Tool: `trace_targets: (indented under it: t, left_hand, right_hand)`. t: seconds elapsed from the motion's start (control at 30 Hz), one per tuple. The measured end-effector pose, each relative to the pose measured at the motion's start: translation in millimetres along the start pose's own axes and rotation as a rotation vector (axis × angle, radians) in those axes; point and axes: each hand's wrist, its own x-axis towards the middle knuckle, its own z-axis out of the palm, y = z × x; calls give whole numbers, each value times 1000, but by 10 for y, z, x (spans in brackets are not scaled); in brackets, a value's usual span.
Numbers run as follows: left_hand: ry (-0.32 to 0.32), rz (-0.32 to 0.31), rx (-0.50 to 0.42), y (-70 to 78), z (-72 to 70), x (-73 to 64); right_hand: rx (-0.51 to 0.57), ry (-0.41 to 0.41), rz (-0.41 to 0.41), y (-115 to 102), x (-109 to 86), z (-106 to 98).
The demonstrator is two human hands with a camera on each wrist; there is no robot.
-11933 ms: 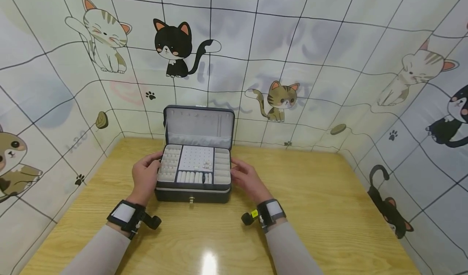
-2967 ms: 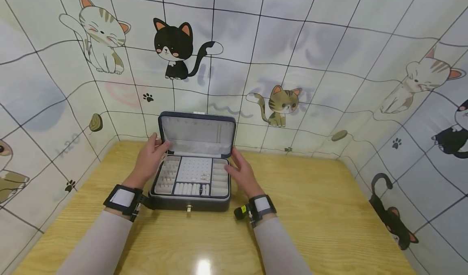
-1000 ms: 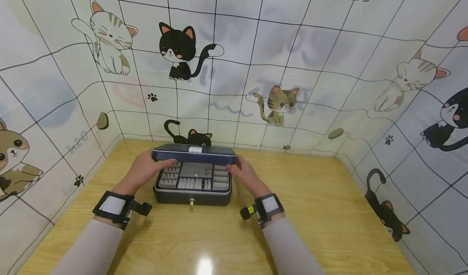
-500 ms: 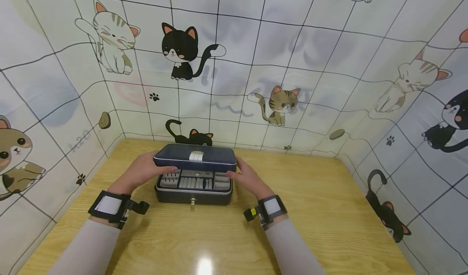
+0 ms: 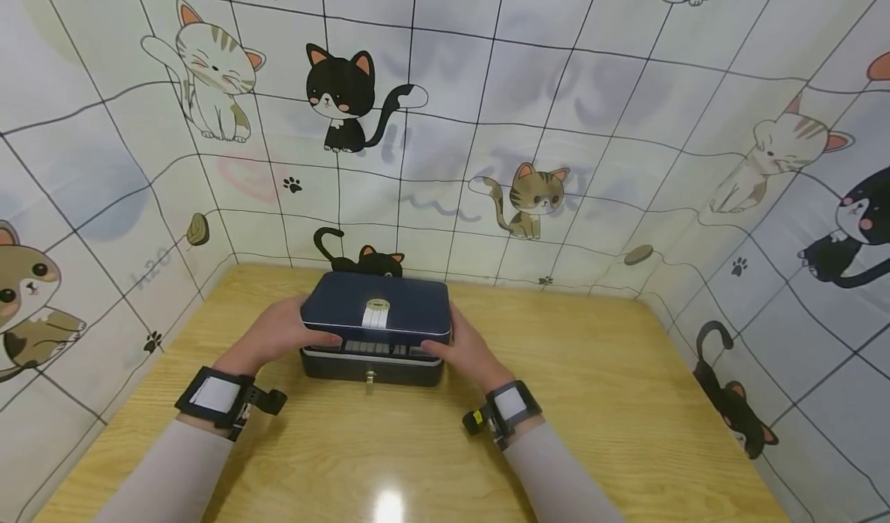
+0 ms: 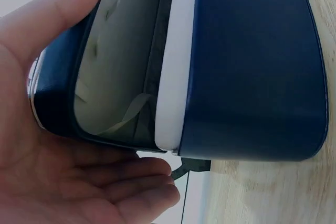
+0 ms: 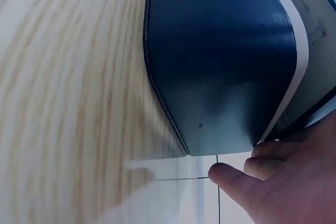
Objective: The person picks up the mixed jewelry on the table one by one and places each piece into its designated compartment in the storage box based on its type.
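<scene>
A dark navy jewelry box (image 5: 403, 374) stands on the table, its lid (image 5: 417, 303) tilted down over the tray with a narrow gap along the front. Ring rolls (image 5: 368, 347) show through that gap; most of the tray is hidden. My left hand (image 5: 274, 331) holds the lid's left end, thumb at the front edge. At the right end my right hand (image 5: 474, 353) holds the lid the same way. The left wrist view shows the pale lining (image 6: 118, 72) inside the lid. A small metal clasp (image 5: 370, 376) sits on the box front.
The wooden table (image 5: 626, 399) extends around the box, widest to the right. Behind it and at both sides hangs a cat-print sheet (image 5: 591, 83), close to the back of the box. A pale strap tab (image 5: 376, 316) is on the lid.
The lid, upright three seconds ago, has swung forward and down over the tray. Both hands have moved with it at its ends. Earlier, they were at the sides of the box.
</scene>
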Motion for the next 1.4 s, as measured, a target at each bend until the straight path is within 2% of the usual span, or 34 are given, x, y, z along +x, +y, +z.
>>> trace_targets:
  t: [0.23, 0.57, 0.9, 1.4]
  left_hand:
    - [-3, 45, 43, -41, 18, 3]
    - [-15, 53, 87, -54, 47, 43]
    - [-42, 41, 125, -40, 81, 42]
    - [-66, 26, 132, -24, 118, 33]
  right_hand:
    - [-52, -15, -9, 21, 3, 11]
    - [-116, -20, -15, 1, -27, 1]
    - [-174, -49, -15, 8, -17, 30]
    - [-163, -58, -29, -2, -44, 43]
